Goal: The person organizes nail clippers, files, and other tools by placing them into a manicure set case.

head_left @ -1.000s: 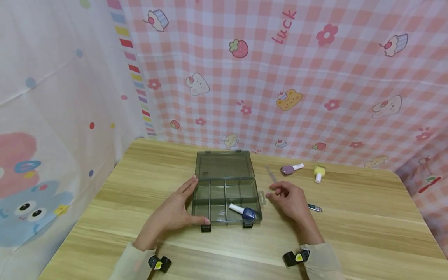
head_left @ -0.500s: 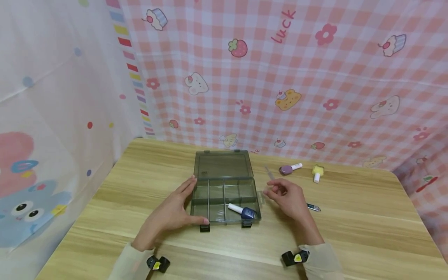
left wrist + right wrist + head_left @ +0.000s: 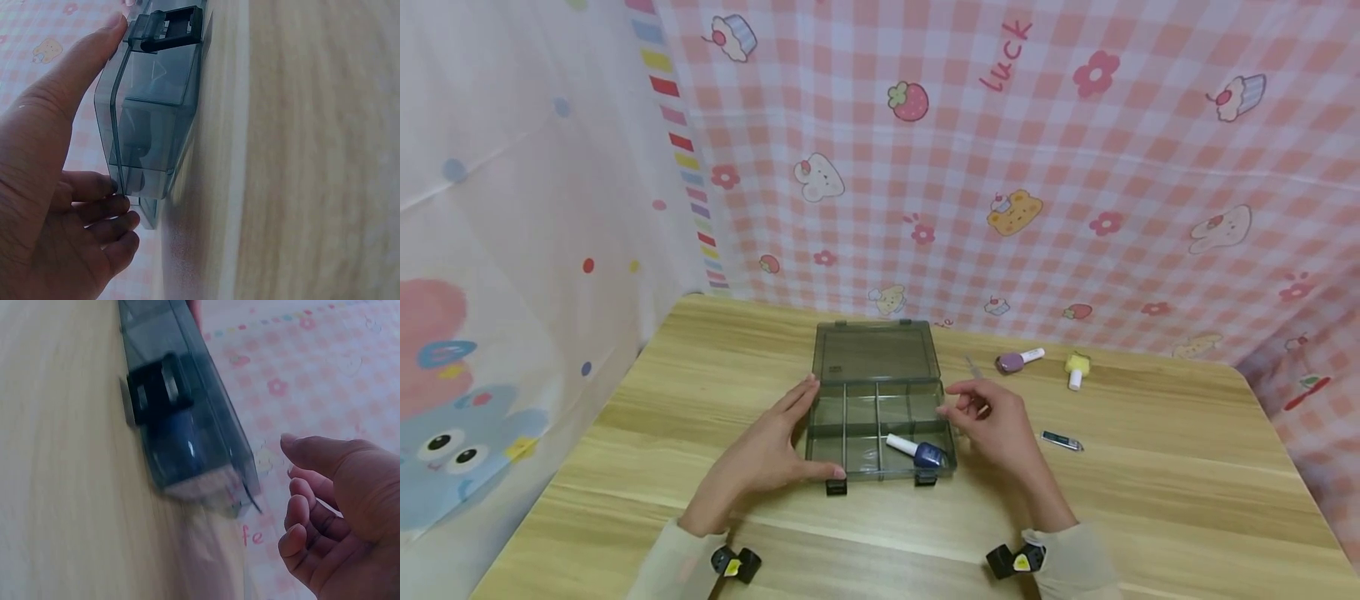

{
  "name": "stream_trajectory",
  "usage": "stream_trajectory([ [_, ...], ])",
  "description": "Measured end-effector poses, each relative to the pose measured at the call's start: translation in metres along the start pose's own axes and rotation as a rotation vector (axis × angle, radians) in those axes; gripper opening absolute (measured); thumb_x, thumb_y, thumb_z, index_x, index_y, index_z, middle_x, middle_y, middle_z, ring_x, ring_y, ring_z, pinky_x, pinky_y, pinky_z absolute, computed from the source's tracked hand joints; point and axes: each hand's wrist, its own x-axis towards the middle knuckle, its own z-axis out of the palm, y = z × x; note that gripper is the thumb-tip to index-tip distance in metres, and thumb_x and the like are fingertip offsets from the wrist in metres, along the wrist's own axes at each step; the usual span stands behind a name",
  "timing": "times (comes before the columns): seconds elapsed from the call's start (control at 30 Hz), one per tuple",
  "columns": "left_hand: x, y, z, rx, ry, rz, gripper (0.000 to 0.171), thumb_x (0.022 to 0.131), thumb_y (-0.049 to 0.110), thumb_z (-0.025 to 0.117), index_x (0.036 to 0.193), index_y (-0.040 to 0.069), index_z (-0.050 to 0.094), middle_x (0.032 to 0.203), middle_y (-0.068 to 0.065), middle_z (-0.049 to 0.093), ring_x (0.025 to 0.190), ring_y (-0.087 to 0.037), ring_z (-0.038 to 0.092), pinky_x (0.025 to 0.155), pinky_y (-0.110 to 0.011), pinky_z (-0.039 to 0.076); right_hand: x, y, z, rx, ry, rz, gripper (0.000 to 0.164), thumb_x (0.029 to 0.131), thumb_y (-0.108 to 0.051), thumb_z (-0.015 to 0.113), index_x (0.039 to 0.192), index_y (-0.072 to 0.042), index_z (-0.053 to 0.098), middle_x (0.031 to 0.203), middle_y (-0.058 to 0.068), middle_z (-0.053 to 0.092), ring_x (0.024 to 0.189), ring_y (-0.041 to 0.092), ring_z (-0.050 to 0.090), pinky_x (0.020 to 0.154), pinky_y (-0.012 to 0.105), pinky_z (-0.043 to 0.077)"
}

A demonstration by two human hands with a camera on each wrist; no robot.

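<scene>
A grey see-through compartment box (image 3: pixel 880 408) lies on the table with its lid (image 3: pixel 876 352) folded back. Inside its front right compartment rests a dark blue nail polish bottle (image 3: pixel 929 454) with a white cap. My left hand (image 3: pixel 760 454) holds the box's left end, thumb at the front edge and fingers at the back; the left wrist view shows the fingertips curled against the box wall (image 3: pixel 150 119). At the box's right edge hovers my right hand (image 3: pixel 992 421). In the right wrist view its fingers are loosely bent, the thumb apart from them, with nothing visible between.
Behind my right hand lie a slim pale tool (image 3: pixel 973 367), a purple polish bottle (image 3: pixel 1011 362) and a yellow one (image 3: pixel 1077 364). What looks like a nail clipper (image 3: pixel 1062 441) lies on the right. A checked curtain (image 3: pixel 880 167) hangs behind the table (image 3: pixel 1150 500).
My right hand has moved left toward the box's right edge, uncovering more of the clipper-like thing. A small clear piece beside the box is now hidden. My left hand stays on the box.
</scene>
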Motion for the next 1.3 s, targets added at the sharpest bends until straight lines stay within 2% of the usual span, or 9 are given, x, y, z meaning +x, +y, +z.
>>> stream_trajectory([
  [0.43, 0.000, 0.000, -0.001, -0.008, 0.007, -0.005, 0.134, 0.066, 0.076, 0.082, 0.166, 0.014, 0.017, 0.175, -0.002, 0.010, 0.157, -0.034, 0.024, 0.121, -0.056, 0.036, -0.010, -0.027, 0.023, -0.005, -0.042, -0.176, 0.026, 0.089, -0.021, 0.082, 0.111, -0.008, 0.075, 0.084, -0.005, 0.063, 0.068, 0.008, 0.055, 0.060, 0.021, 0.050],
  [0.97, -0.002, -0.002, 0.001, 0.001, 0.017, 0.008, 0.134, 0.066, 0.077, 0.080, 0.165, 0.012, 0.018, 0.174, -0.004, 0.012, 0.156, -0.035, 0.026, 0.120, -0.056, 0.038, -0.022, -0.043, 0.056, 0.022, -0.087, -0.235, 0.023, 0.087, -0.020, 0.084, 0.106, -0.010, 0.077, 0.081, -0.008, 0.062, 0.065, 0.006, 0.052, 0.058, 0.019, 0.048],
  [1.1, -0.001, -0.002, 0.000, 0.005, 0.025, 0.020, 0.133, 0.067, 0.076, 0.081, 0.165, 0.012, 0.019, 0.174, -0.004, 0.013, 0.156, -0.035, 0.027, 0.120, -0.056, 0.038, -0.025, -0.045, 0.063, -0.007, -0.083, -0.258, 0.023, 0.085, -0.019, 0.085, 0.105, -0.011, 0.077, 0.082, -0.008, 0.062, 0.068, 0.011, 0.055, 0.060, 0.018, 0.048],
  [1.3, -0.001, -0.001, 0.000, 0.006, 0.025, 0.022, 0.132, 0.067, 0.075, 0.082, 0.165, 0.012, 0.019, 0.174, -0.004, 0.013, 0.155, -0.036, 0.029, 0.119, -0.056, 0.039, -0.028, -0.046, 0.070, -0.032, -0.089, -0.273, 0.026, 0.084, -0.021, 0.086, 0.106, -0.012, 0.076, 0.085, 0.000, 0.066, 0.074, 0.019, 0.060, 0.064, 0.022, 0.052],
])
